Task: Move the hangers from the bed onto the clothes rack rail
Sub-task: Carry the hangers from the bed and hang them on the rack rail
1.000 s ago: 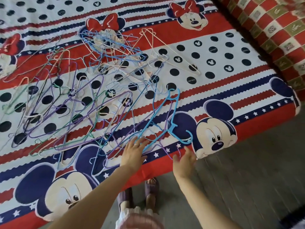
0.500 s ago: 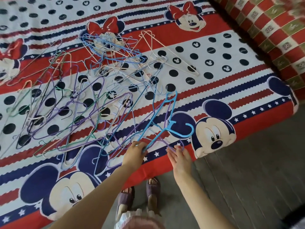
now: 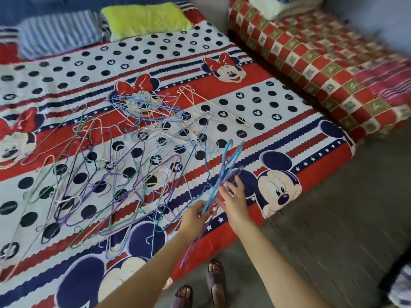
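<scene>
Several thin wire hangers in purple, blue, green and pale pink lie tangled across the cartoon-print bed. My left hand grips a light blue hanger together with a purple one, lifted on edge above the bed's near edge. My right hand has its fingers spread and touches the raised hangers from the right. The clothes rack rail is not in view.
A yellow-green pillow and a striped pillow lie at the head of the bed. A red checkered mattress adjoins the bed on the right. Grey floor and my sandalled feet are below.
My left hand has closed on the blue and purple hangers and raised them off the bed. My right hand has moved up against them. The camera has tilted up.
</scene>
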